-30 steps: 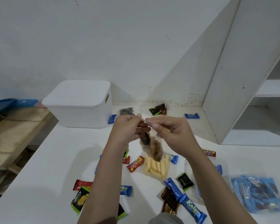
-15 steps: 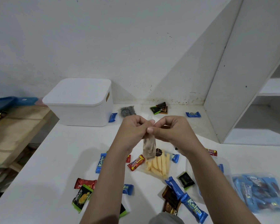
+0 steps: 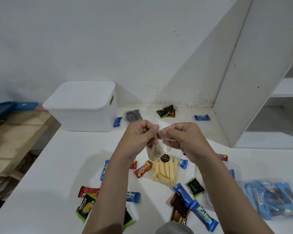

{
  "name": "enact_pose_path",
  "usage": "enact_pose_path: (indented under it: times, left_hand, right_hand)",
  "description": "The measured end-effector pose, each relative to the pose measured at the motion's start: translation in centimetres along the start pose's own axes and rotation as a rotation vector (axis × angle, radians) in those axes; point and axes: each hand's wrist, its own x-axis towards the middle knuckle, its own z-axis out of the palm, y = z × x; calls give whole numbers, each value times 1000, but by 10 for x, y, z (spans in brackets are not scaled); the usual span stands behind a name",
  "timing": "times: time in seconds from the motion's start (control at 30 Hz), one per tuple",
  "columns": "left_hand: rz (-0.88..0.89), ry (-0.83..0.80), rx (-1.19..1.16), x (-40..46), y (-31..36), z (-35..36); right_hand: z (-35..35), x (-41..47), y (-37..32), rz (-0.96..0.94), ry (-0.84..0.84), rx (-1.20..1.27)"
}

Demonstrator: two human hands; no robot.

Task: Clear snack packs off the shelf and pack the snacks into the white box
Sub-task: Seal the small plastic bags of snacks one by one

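The white box [image 3: 82,107] sat at ten o'clock on the table [image 3: 41,166], lid on, well apart from the hands. Loose snacks lay between it and the viewer: a yellow-green packet [image 3: 85,206] at seven o'clock, a red bar [image 3: 143,169] near the centre, and just right of it a clear pack of pale sticks [image 3: 166,170].

Above these, at the centre, the left hand [image 3: 137,137] pinched one side of the mouth of a small clear bag [image 3: 156,149] holding dark pieces, its fingers curled. The right hand [image 3: 184,139] pinched the other side, so the bag hung between them, off the table. The step looked like opening this bag.

To do it well, the person would have pulled the two sides apart evenly and slowly, keeping the mouth upward, since a sudden tear could scatter the pieces. The box lid would also need lifting before anything went in.

A blue multipack [image 3: 272,200] lay at four o'clock, and the shelf [image 3: 286,86] stood at two o'clock.
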Motion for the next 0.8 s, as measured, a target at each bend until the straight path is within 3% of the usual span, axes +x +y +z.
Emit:
enact_pose_path:
  times: [0.33, 0.47, 0.57, 0.63, 0.73, 0.8]
  left_hand:
    - [-23, -53, 2, 4, -6, -1]
    - [-43, 24, 73, 11, -20, 6]
    - [-170, 66, 236, 18, -44, 4]
    - [-298, -3, 223, 22, -61, 1]
    - [-498, -129, 102, 29, -85, 2]
    - [-578, -131, -113, 37, -100, 6]
  right_hand:
    - [-2, 5, 8, 39, 53, -13]
    - [-2, 12, 12, 81, 134, -18]
    - [-10, 23, 16, 143, 164, 22]
    - [-18, 29, 16, 163, 170, 76]
    - [-31, 38, 22, 191, 157, 197]
    - [-37, 48, 33, 229, 149, 271]
